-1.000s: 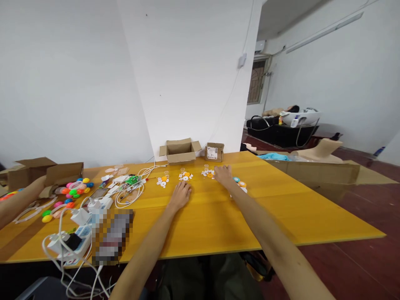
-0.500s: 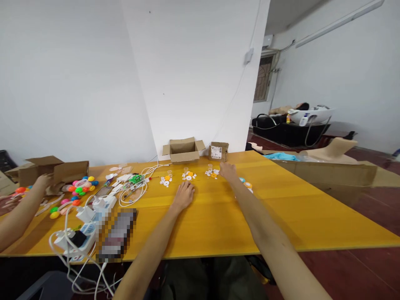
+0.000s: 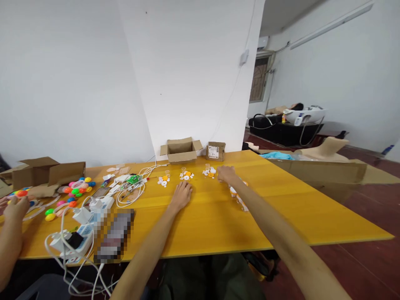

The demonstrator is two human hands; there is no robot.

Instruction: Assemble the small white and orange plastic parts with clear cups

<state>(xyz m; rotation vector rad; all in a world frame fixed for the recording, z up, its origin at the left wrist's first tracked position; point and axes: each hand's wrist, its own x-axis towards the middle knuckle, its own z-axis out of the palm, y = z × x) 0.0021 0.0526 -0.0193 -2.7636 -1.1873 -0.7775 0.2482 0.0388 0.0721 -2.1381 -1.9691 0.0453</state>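
Note:
My left hand (image 3: 182, 195) rests palm down on the yellow table (image 3: 281, 212), fingers stretched out and holding nothing. Just beyond its fingertips lies a pile of small white and orange plastic wheel-like parts (image 3: 186, 176), with a similar pile of parts (image 3: 163, 180) to its left. My right hand (image 3: 226, 174) is closed, knuckles up, right beside a third pile of parts (image 3: 210, 172). Whatever its fingers hold is hidden. Small clear cups (image 3: 207, 166) stand behind the piles. Under my right forearm, a row of clear packs with white and orange pieces (image 3: 239, 196) is partly covered.
An open cardboard box (image 3: 182, 156) and a smaller box (image 3: 215, 151) stand by the wall. At left are tangled white cables (image 3: 143, 175), a power strip (image 3: 81, 237), a blurred phone (image 3: 114, 235), colourful balls (image 3: 76, 189) and a co-worker's hand (image 3: 15, 208).
My right forearm has swung rightward, uncovering more of the packs beneath it, while the hand stays near the third pile. The co-worker's hand has moved left, away from their box. My left hand is still.

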